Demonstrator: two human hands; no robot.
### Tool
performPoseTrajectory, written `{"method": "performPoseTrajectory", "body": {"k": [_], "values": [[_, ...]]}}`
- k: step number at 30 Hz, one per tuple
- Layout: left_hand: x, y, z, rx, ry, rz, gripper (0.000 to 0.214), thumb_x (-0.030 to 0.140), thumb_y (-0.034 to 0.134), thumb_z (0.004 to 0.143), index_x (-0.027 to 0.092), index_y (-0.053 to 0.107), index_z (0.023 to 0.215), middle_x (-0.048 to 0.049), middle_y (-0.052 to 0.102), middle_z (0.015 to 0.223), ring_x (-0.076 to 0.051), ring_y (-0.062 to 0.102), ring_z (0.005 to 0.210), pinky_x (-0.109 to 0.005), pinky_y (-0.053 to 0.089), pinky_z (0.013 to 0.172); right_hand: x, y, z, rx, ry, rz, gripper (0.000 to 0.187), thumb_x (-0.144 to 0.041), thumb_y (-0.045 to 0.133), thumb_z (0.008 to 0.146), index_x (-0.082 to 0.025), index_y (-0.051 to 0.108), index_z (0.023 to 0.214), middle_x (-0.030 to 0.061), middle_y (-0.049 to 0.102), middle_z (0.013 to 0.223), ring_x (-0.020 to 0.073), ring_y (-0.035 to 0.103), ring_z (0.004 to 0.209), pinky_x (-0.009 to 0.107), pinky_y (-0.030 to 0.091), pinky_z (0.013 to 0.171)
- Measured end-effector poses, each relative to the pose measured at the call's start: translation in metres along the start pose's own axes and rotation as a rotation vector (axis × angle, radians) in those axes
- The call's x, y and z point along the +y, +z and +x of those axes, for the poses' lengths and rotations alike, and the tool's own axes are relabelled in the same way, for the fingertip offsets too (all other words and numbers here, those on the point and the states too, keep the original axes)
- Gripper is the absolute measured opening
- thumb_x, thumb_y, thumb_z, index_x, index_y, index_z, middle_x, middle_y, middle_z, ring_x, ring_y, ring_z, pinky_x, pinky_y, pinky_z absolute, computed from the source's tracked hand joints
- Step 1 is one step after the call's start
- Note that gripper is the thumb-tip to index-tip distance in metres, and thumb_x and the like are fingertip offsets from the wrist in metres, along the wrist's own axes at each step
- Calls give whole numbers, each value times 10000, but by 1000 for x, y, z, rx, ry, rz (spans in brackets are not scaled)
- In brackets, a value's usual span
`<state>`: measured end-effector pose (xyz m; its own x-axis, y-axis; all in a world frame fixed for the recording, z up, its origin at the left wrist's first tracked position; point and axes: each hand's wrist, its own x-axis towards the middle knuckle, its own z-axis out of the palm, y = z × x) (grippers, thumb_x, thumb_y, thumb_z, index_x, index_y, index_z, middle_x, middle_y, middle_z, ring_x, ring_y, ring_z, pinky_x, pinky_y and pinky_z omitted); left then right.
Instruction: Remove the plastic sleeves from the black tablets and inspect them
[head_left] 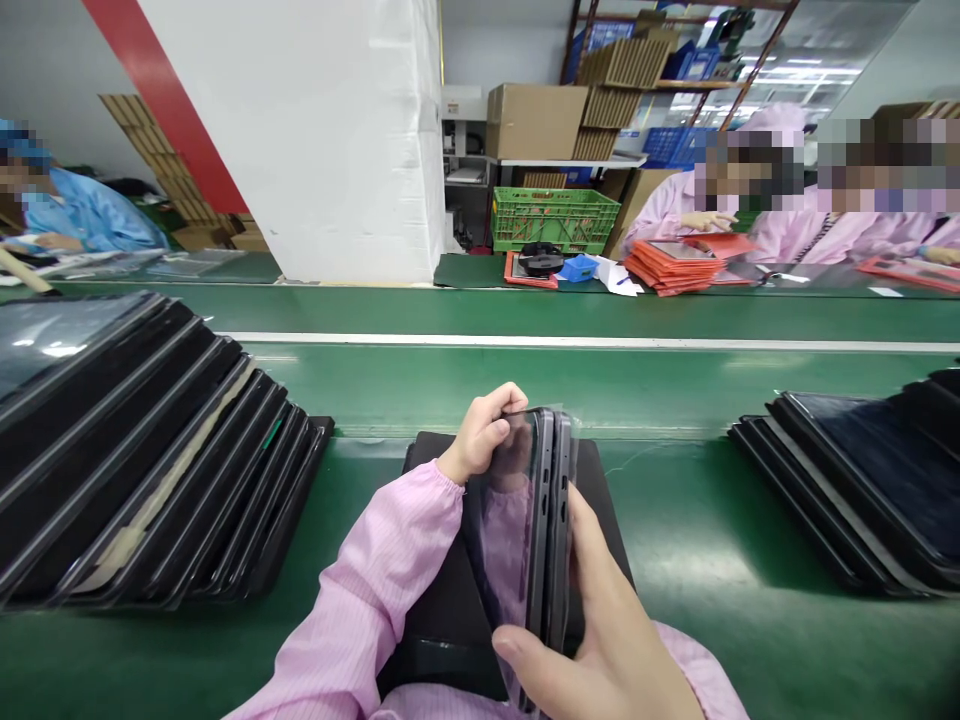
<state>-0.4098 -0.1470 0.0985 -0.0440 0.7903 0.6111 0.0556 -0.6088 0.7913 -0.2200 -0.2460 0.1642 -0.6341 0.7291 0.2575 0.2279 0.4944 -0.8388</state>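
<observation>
I hold a dark tablet (pixel 541 520) on edge, upright above a black mat (pixel 450 600) on the green bench. My left hand (pixel 484 432) pinches its far top corner, fingers curled over a clear glossy film (pixel 499 520) on the screen side. My right hand (pixel 600 640) grips the near edge and back, thumb across the bottom. Both sleeves are pink.
A slanted row of dark tablets (pixel 142 450) leans at my left, another row (pixel 862 480) at my right. Beyond runs a green conveyor belt (pixel 525 320). Across it sit people in pink and blue coats, with orange trays (pixel 675 265), a green crate (pixel 555 218) and cardboard boxes.
</observation>
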Motion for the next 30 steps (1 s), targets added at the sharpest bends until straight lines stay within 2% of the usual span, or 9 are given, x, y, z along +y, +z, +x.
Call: {"method": "performPoseTrajectory", "body": {"k": [3, 9, 13, 20, 23, 26, 30], "values": [[1, 1, 0, -14, -7, 5, 664, 880, 341, 785, 219, 395, 742, 18, 384, 646, -141, 335, 585, -293, 289, 540, 1, 3, -3, -6, 24, 43, 974, -431, 710, 820, -207, 166, 1596, 164, 618, 1346, 387, 517, 1347, 430, 645, 827], [5, 1, -4, -8, -7, -20, 669, 889, 338, 779, 224, 376, 724, 6, 421, 635, -144, 361, 570, -298, 310, 528, 6, 4, -11, -55, 114, 55, 1075, -470, 807, 734, -230, 187, 1579, 190, 551, 1432, 411, 582, 1267, 469, 637, 830], [10, 1, -7, -6, -10, -10, 674, 894, 352, 773, 223, 378, 715, 5, 434, 627, -144, 375, 562, -295, 304, 526, 9, 1, -15, -86, 110, 56, 1118, -479, 831, 716, -256, 155, 1579, 171, 611, 1372, 389, 663, 1162, 441, 645, 789], [12, 4, -6, 32, -3, 36, 638, 848, 346, 822, 221, 376, 703, 17, 405, 624, -138, 349, 564, -300, 278, 543, 9, -7, -8, -72, 26, 108, 935, -307, 718, 793, -286, 179, 1557, 111, 598, 1406, 329, 609, 1262, 374, 617, 873], [11, 6, -4, 29, 19, 45, 622, 825, 338, 848, 221, 375, 706, 25, 385, 626, -137, 336, 562, -305, 272, 554, 7, -11, -7, -68, 53, 124, 911, -261, 663, 789, -237, 180, 1561, 110, 668, 1286, 319, 604, 1266, 351, 624, 835], [10, 8, -2, 26, 39, 74, 614, 812, 318, 868, 222, 372, 710, 34, 357, 620, -134, 317, 555, -304, 273, 557, 4, -14, -6, -53, 89, 104, 872, -227, 624, 769, -193, 233, 1547, 104, 714, 1147, 325, 625, 1232, 365, 625, 827], [8, 7, -2, 23, 46, 113, 615, 812, 296, 876, 221, 374, 722, 33, 384, 614, -133, 325, 548, -298, 281, 542, 2, -17, -2, -13, 75, 69, 807, -226, 601, 746, -215, 329, 1505, 108, 697, 1196, 330, 660, 1174, 415, 611, 889]]}}
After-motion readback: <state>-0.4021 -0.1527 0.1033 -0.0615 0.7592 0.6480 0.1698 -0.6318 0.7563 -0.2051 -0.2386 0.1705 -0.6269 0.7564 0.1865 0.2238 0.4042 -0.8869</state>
